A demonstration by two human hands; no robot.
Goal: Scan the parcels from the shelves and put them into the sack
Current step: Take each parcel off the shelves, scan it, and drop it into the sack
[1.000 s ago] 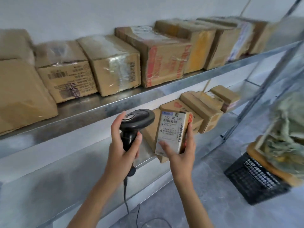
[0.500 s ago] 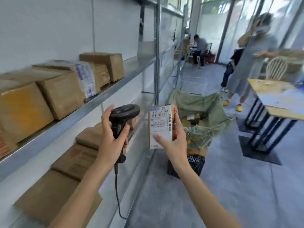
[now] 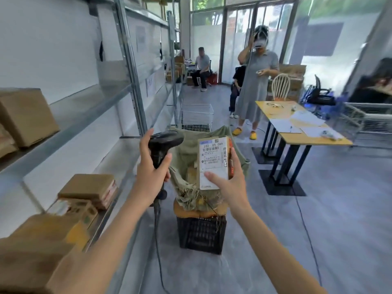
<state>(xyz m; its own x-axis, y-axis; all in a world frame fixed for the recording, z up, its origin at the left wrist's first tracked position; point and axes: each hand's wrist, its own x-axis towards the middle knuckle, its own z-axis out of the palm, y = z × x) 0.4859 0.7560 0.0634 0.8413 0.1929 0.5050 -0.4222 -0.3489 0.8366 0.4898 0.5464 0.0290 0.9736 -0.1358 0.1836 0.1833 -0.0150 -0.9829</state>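
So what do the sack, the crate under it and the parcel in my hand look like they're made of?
Sack: coarse woven cloth, probably burlap, matte olive, with frayed threads at the rim. Crate: looks like black moulded plastic with a lattice wall. Parcel, held by the right hand: brown cardboard under a white paper label.

Bright daylight from far windows (image 3: 237, 35); blurred, warped edges.

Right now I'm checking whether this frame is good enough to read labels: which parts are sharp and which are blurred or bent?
Head view: the parcel label's large digits read clearly, the small print doesn't; the near boxes at lower left are smeared; wide-angle bending tilts the shelf posts; the windows are bright.
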